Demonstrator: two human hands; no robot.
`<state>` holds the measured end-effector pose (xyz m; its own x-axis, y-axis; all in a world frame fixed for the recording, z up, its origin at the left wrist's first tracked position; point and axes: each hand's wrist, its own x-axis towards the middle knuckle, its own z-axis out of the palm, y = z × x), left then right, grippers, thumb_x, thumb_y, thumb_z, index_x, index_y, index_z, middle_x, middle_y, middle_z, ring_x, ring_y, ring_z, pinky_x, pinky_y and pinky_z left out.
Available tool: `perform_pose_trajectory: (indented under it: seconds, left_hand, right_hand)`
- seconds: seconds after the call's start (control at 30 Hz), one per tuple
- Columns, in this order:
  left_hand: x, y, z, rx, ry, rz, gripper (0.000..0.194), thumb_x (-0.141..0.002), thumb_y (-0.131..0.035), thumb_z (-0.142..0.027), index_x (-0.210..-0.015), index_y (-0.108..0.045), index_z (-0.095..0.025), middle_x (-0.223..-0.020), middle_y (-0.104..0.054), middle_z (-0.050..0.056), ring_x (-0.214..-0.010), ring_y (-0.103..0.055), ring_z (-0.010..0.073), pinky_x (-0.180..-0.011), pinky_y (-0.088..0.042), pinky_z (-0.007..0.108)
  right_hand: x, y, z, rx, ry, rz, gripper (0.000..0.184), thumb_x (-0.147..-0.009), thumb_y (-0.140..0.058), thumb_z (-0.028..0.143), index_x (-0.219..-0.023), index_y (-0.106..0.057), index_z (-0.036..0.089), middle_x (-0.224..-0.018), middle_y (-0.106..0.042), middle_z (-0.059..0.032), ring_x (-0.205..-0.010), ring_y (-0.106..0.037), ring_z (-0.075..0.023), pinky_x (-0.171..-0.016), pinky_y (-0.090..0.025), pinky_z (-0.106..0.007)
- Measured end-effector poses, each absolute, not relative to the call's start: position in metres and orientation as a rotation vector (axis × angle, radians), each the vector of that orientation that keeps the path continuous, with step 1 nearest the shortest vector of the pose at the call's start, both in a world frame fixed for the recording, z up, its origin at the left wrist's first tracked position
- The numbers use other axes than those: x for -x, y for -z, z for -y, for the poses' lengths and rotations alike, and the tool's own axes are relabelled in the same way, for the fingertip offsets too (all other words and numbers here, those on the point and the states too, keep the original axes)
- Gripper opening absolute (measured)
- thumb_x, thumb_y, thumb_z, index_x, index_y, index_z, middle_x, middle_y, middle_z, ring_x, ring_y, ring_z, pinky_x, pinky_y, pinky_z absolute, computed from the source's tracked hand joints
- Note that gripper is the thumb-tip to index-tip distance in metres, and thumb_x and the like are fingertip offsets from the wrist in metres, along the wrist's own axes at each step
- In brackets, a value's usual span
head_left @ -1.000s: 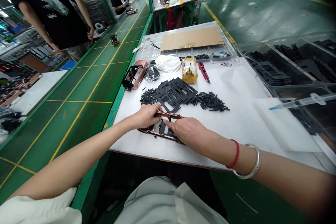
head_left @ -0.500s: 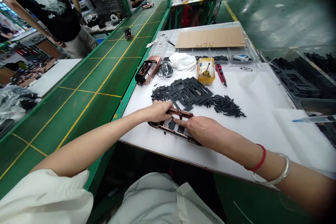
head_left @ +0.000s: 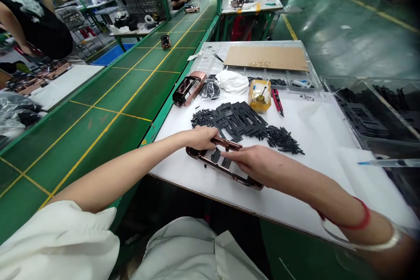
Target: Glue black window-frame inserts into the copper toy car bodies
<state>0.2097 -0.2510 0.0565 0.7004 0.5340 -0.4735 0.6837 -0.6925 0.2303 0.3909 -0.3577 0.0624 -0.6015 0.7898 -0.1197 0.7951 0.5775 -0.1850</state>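
**Left hand [head_left: 203, 138] grips copper car frame [head_left: 210, 159]**

Its fingers curl around the frame's far bar. The right hand [head_left: 254, 162] lies across the frame, fingers stretched out and touching it. The frame sits on the counter [head_left: 311, 140], its long axis running left to right, nearer the person at the right end. Black plastic parts [head_left: 236, 118] lie just beyond both hands. Farther beyond the right hand are a yellow box [head_left: 259, 98] and red knife [head_left: 277, 101]; beyond the left hand is a toy car [head_left: 188, 89].

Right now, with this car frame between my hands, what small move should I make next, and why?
I'd probably press the black piece down with your right hand, since its fingers lie just beside it. Your left hand already holds the top rail of the copper-coloured frame, steadying it. I can't tell whether the piece is seated.
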Motion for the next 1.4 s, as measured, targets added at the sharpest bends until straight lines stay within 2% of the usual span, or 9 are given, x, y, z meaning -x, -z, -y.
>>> perform_pose_trajectory:
  seconds: [0.1,0.2,0.3,0.43,0.77,1.03,1.2,1.3,1.4]
  left_hand:
    - [-0.212,-0.057,0.247,-2.5,0.544,-0.935,0.033,-0.081,-0.056,-0.029,-0.113,-0.055,-0.02,-0.105,-0.067,0.005,-0.097,-0.062,0.022,-0.078,-0.045,0.027]
    - [-0.216,-0.059,0.244,-2.479,0.587,-0.933,0.032,-0.08,-0.058,-0.029,-0.11,-0.057,-0.019,-0.103,-0.067,0.005,-0.093,-0.063,0.0209,-0.074,-0.045,0.026]
    - [-0.22,-0.064,0.244,-2.469,0.631,-0.931,0.032,-0.08,-0.059,-0.03,-0.109,-0.059,-0.018,-0.104,-0.067,0.006,-0.092,-0.062,0.0208,-0.071,-0.043,0.025]
    - [-0.227,-0.068,0.243,-2.461,0.684,-0.944,0.032,-0.078,-0.06,-0.028,-0.106,-0.06,-0.014,-0.101,-0.067,0.008,-0.088,-0.062,0.021,-0.065,-0.041,0.024]
    - [-0.232,-0.064,0.241,-2.437,0.745,-0.984,0.035,-0.077,-0.059,-0.028,-0.109,-0.057,-0.015,-0.104,-0.066,0.007,-0.089,-0.062,0.0196,-0.068,-0.043,0.023]
    - [-0.241,-0.08,0.239,-2.369,0.869,-0.924,0.038,-0.077,-0.053,-0.028,-0.112,-0.058,-0.014,-0.099,-0.067,0.008,-0.084,-0.061,0.0193,-0.064,-0.042,0.024]
    - [-0.239,-0.106,0.23,-2.289,0.912,-0.867,0.052,-0.081,-0.053,-0.049,-0.121,-0.054,-0.016,-0.106,-0.067,0.007,-0.086,-0.061,0.0184,-0.066,-0.043,0.022]
    - [-0.218,-0.126,0.226,-2.285,0.579,-0.946,0.062,-0.083,-0.053,-0.056,-0.134,-0.046,-0.022,-0.119,-0.063,0.005,-0.101,-0.059,0.0182,-0.079,-0.044,0.022]
    - [-0.18,-0.134,0.231,-2.175,-0.14,-1.078,0.051,-0.083,-0.059,-0.05,-0.126,-0.054,-0.023,-0.119,-0.062,0.004,-0.104,-0.058,0.0159,-0.083,-0.044,0.021]
  right_hand:
    - [-0.405,-0.069,0.362,-1.777,0.195,-2.885,0.031,-0.097,-0.045,0.024,-0.125,-0.059,0.021,-0.099,-0.065,-0.0058,-0.082,-0.063,-0.0199,-0.063,-0.042,-0.025]
    - [-0.413,-0.06,0.361,-1.903,0.298,-2.623,0.035,-0.097,-0.049,0.034,-0.128,-0.056,0.019,-0.088,-0.066,-0.005,-0.073,-0.061,-0.0219,-0.055,-0.036,-0.027]
    - [-0.414,-0.046,0.353,-1.87,0.707,-2.454,0.022,-0.099,-0.046,0.031,-0.108,-0.064,0.021,-0.073,-0.063,-0.0005,-0.061,-0.056,-0.0171,-0.052,-0.03,-0.026]
    - [-0.417,-0.041,0.344,-1.919,1.001,-2.427,0.022,-0.099,-0.046,0.029,-0.088,-0.064,0.02,-0.068,-0.061,0.0013,-0.063,-0.055,-0.0151,-0.055,-0.031,-0.025]
    - [-0.424,-0.033,0.343,-1.934,1.193,-2.518,0.019,-0.095,-0.048,0.024,-0.084,-0.063,0.018,-0.066,-0.06,0.0028,-0.058,-0.051,-0.012,-0.054,-0.03,-0.024]
    - [-0.433,-0.023,0.349,-1.926,1.323,-2.619,0.023,-0.096,-0.046,0.031,-0.09,-0.065,0.02,-0.068,-0.059,0.0045,-0.059,-0.049,-0.0106,-0.054,-0.032,-0.023]
    - [-0.438,-0.02,0.355,-1.91,1.455,-2.669,0.024,-0.097,-0.045,0.032,-0.089,-0.065,0.021,-0.069,-0.06,0.0051,-0.059,-0.05,-0.0096,-0.054,-0.034,-0.021]
    - [-0.441,-0.017,0.36,-1.945,1.539,-2.699,0.027,-0.097,-0.045,0.033,-0.084,-0.064,0.019,-0.069,-0.059,0.0039,-0.06,-0.05,-0.0105,-0.056,-0.034,-0.022]
    - [-0.443,-0.014,0.367,-2.043,1.594,-2.684,0.029,-0.097,-0.045,0.037,-0.087,-0.065,0.018,-0.073,-0.061,0.0011,-0.064,-0.052,-0.0133,-0.057,-0.035,-0.023]
